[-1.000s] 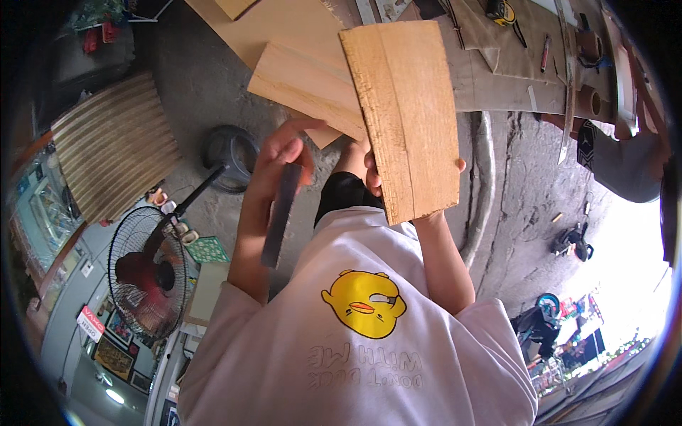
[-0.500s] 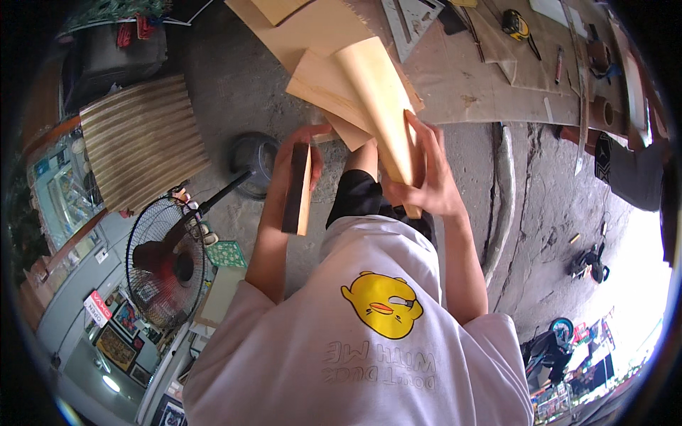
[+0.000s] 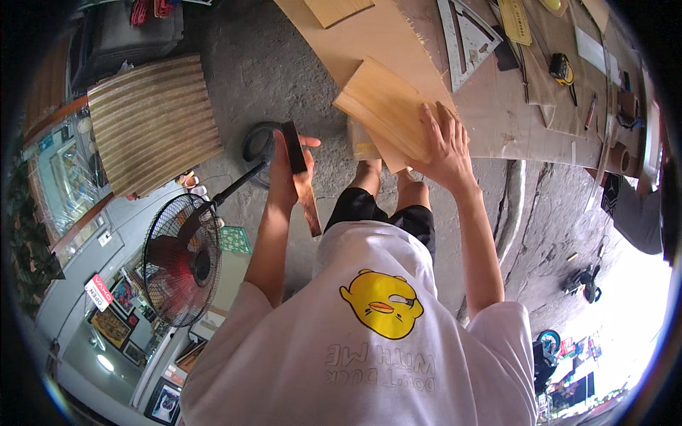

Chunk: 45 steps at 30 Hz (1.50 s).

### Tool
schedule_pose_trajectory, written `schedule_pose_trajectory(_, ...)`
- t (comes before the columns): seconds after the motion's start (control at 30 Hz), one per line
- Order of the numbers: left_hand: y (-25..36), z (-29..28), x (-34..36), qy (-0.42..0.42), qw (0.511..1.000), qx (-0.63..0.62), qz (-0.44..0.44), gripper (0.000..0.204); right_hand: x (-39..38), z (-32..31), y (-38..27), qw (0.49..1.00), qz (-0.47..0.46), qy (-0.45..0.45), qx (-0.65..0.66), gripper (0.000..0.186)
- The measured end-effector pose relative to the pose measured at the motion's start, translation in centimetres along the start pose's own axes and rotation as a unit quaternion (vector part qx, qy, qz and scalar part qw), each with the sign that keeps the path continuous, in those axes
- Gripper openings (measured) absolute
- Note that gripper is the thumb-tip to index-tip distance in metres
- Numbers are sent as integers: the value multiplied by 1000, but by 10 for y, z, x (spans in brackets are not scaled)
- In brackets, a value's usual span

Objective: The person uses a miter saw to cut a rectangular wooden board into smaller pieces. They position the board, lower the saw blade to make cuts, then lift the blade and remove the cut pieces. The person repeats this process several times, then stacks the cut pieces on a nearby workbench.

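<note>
My left hand (image 3: 285,174) is wrapped round a narrow wooden block with a black face (image 3: 293,147), held upright in the air left of the table. Its lower end shows bare, brown-stained wood. My right hand (image 3: 447,145) lies with fingers spread on the near right end of a smooth, light wooden board (image 3: 387,106). That board rests aslant on a brown sheet (image 3: 398,42) at the table's near edge. What lies under my right palm is hidden.
A second light board (image 3: 339,8) lies farther back. On the table are a metal set square (image 3: 465,42), a tape measure (image 3: 561,69) and a pen (image 3: 591,111). To my left stand a pedestal fan (image 3: 183,259) and a corrugated panel (image 3: 156,124).
The board, earlier tilted up in my right hand, now lies flat on the table. My right hand has moved from gripping its edge to resting on top. The left hand's block has turned and risen slightly.
</note>
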<state>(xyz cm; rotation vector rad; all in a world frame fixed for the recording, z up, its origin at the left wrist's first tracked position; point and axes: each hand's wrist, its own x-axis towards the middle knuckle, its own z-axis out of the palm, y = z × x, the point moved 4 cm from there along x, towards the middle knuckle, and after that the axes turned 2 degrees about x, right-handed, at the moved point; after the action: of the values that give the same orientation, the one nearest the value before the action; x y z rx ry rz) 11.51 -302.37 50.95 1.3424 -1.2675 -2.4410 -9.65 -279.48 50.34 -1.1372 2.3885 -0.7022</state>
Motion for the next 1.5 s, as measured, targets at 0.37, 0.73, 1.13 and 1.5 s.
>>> schedule_pose_trajectory(0.37, 67, 42, 35, -70, 993, 84, 47, 56, -20, 13, -65, 890, 99, -48, 443, 61)
schedule_pose_trajectory(0.73, 88, 71, 18, -210, 967, 132, 65, 38, 5, -4, -74, 775, 147, -31, 614, 52)
schedule_pose_trajectory(1.13, 110, 115, -8, -88, 735, 421, 524, 33, 14, -42, -66, 747, 147, 172, 626, 57)
schedule_pose_trajectory(1.5, 108, 117, -25, -33, 409, 587, 698, 21, -1, -29, -71, 526, 185, 128, 820, 53)
